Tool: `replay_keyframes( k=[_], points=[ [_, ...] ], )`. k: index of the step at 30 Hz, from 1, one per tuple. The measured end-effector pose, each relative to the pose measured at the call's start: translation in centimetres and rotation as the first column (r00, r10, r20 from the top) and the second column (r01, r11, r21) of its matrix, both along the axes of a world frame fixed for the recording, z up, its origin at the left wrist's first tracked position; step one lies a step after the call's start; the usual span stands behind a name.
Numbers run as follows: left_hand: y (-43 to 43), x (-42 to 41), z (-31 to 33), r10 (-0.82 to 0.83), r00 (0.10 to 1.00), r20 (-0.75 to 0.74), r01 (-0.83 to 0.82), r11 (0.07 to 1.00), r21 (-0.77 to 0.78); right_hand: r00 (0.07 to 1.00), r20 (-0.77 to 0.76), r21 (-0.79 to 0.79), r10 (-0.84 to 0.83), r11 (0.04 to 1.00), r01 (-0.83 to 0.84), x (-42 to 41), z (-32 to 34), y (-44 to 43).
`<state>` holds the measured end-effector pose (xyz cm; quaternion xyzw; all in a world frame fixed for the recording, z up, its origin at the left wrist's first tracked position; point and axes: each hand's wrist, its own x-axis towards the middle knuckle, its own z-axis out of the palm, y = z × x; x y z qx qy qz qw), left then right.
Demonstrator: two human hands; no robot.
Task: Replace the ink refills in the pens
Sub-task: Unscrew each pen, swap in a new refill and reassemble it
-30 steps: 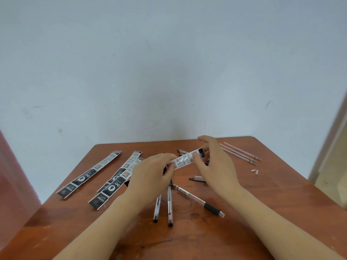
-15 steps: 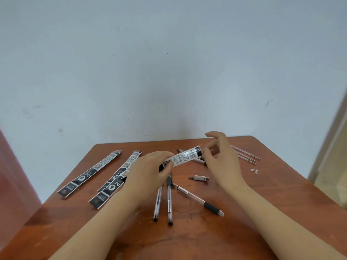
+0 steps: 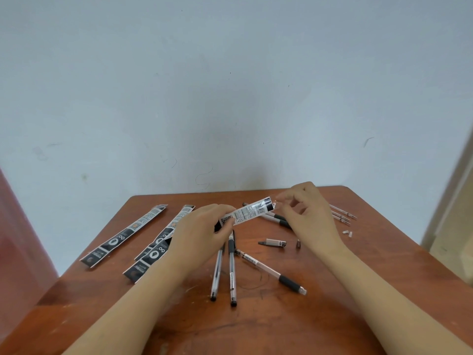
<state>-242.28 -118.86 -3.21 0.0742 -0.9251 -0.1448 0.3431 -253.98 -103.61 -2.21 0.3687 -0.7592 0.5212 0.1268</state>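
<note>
A narrow refill packet with black and white print is lifted above the table between both hands. My left hand grips its lower end, and my right hand pinches the upper end with thumb and forefinger. Beneath them lie three clear pens: one, a second, and a third with a black grip, angled right. More pens lie behind the packet, partly hidden. A loose pen piece and a small metal tip rest near my right wrist.
Three flat refill packets lie at the left of the brown wooden table. Thin bare refills and two tiny white caps sit at the far right. A pale wall stands right behind the table.
My right hand slid from wrapping the packet's upper part to pinching its very end. The packet rose slightly, and the small metal tip came into view.
</note>
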Motion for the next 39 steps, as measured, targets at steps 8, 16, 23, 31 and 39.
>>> replay_keyframes(
  k=[8, 16, 23, 31, 39],
  points=[
    [-0.2, 0.0, -0.1, -0.008, 1.000, -0.029, 0.006, 0.998, -0.059, 0.992, 0.049, 0.042, 0.114, 0.992, -0.116, 0.5, 0.3, 0.1],
    [-0.4, 0.1, 0.0, -0.066, 0.995, -0.071, 0.060, 0.995, -0.076, 0.975, 0.094, 0.059, 0.202, 0.976, -0.208, 0.6, 0.4, 0.2],
    [-0.7, 0.0, -0.3, -0.078, 0.991, -0.113, 0.069, 0.994, -0.084, 0.951, 0.142, 0.034, 0.275, 0.959, -0.282, 0.6, 0.7, 0.4],
    [-0.8, 0.0, -0.2, -0.078, 0.993, -0.084, 0.068, 0.990, -0.120, 0.960, 0.136, 0.085, 0.245, 0.963, -0.257, 0.0, 0.2, 0.2],
    [-1.6, 0.1, -0.2, -0.071, 0.990, -0.126, 0.053, 0.988, -0.144, 0.971, 0.139, 0.024, 0.193, 0.980, -0.198, -0.6, 0.7, 0.7]
  ],
)
